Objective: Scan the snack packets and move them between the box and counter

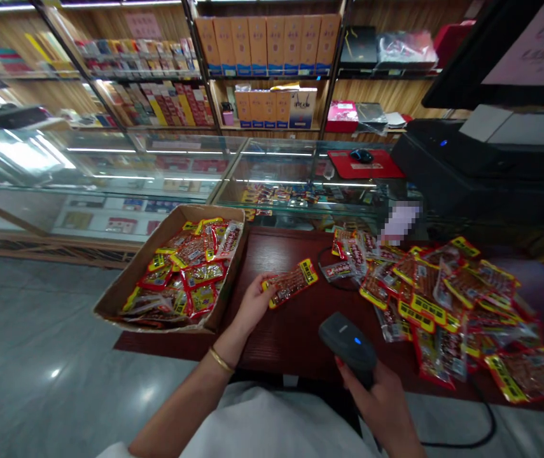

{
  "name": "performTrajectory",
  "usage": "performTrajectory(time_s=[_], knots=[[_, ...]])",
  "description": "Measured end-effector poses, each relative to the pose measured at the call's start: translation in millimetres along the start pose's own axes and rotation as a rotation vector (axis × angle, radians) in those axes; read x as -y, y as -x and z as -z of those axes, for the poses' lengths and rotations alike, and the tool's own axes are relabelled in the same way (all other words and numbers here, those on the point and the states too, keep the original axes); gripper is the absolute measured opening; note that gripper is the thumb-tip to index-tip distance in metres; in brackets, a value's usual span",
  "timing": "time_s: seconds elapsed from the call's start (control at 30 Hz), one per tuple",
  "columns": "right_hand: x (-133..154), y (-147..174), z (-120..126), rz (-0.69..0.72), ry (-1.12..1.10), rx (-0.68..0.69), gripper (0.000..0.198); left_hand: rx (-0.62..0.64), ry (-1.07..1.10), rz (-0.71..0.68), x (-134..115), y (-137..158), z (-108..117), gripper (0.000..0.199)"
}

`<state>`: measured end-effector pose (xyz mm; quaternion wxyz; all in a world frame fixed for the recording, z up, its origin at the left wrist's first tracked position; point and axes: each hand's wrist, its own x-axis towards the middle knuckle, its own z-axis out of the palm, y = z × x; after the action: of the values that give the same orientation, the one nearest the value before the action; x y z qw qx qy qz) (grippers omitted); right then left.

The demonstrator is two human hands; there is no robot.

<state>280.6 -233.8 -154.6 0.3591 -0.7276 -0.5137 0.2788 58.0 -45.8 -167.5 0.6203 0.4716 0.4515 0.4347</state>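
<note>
My left hand (254, 305) pinches the left end of a red and yellow snack packet (293, 284), held low over the dark red-brown table (272, 343). Through its clear front, brown strips show. My right hand (379, 397) is wrapped round the handle of a black barcode scanner (348, 340), its head pointing up and left with a small blue light on top. To the left, an open cardboard box (231, 289) holds many similar packets. A loose pile of such packets (424, 286) spreads over the table's right side.
Behind the table runs a glass display counter (157, 159) with a red mouse pad (348, 166) and a computer mouse (361, 156). A black machine (467, 165) stands at the right. A black cable (491, 420) hangs by the front edge. Stocked shelves (272, 76) line the wall.
</note>
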Motion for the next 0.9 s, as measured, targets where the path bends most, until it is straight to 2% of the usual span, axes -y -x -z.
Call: performTrajectory(time_s=[0.1, 0.23, 0.43, 0.57, 0.9], knots=[[19, 5, 7, 0.049, 0.019, 0.021, 0.035, 0.019, 0.095, 0.056, 2, -4, 6, 0.040], [29, 7, 14, 0.070, 0.073, 0.006, 0.035, 0.059, 0.200, 0.126, 1, -9, 10, 0.036], [26, 9, 18, 0.109, 0.147, 0.011, 0.038, 0.056, 0.310, 0.156, 2, -10, 12, 0.033], [24, 10, 21, 0.147, 0.180, 0.088, 0.038, 0.058, 0.332, 0.162, 2, -9, 11, 0.033], [25, 10, 21, 0.073, 0.158, 0.103, 0.038, 0.038, 0.338, 0.181, 1, -9, 9, 0.037]])
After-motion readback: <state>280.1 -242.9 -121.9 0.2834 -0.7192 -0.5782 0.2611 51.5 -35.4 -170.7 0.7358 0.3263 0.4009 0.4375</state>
